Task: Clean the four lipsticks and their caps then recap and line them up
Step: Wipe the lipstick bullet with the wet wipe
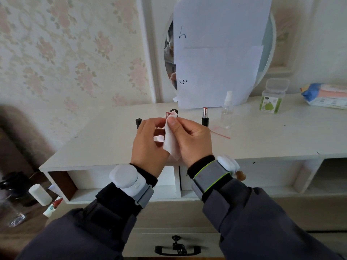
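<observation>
white tissue (170,142) pinched by both hands above the dresser's (262,139) front edge.

Uncapped lipstick (205,117) upright on dresser (105,143)

White wipe (170,141) stained pink; black lipstick (205,117), red tip; cream dresser (105,139); floral wallpaper (65,53).

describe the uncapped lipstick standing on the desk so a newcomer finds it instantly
Start at the round mirror covered with paper sheets. On the desk just below the sheets' bottom edge stands the lipstick, left of the clear spray bottle. Unlike the black caps further left, it shows a silver collar and red tip.
</observation>
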A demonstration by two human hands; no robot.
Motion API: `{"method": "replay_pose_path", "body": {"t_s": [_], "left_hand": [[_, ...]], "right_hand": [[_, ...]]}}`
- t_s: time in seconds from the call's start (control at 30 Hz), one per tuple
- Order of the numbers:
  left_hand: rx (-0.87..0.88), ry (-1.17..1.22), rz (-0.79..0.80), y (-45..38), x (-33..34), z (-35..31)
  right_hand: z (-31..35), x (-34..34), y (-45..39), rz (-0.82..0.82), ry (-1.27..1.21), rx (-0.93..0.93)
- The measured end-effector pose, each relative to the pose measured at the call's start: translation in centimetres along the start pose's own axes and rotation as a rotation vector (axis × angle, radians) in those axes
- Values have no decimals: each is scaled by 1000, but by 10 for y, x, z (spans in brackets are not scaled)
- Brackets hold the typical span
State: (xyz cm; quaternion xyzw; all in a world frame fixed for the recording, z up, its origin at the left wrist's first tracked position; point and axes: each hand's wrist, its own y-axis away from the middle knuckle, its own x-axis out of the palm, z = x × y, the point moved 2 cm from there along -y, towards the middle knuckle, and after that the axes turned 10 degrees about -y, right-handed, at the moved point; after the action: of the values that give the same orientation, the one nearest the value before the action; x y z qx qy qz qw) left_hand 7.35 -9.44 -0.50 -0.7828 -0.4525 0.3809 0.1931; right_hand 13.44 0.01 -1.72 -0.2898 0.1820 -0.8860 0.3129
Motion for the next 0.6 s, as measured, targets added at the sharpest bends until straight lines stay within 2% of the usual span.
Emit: {"method": "replay_pose_path", "body": {"t_s": [0.33,0.6], "left_hand": [[-40,-1,-4,0,-1,3],[-57,12,67,0,-2,1]], "right_hand": [[2,-1,0,13,30,17],[8,0,1,1,29,6]]}}
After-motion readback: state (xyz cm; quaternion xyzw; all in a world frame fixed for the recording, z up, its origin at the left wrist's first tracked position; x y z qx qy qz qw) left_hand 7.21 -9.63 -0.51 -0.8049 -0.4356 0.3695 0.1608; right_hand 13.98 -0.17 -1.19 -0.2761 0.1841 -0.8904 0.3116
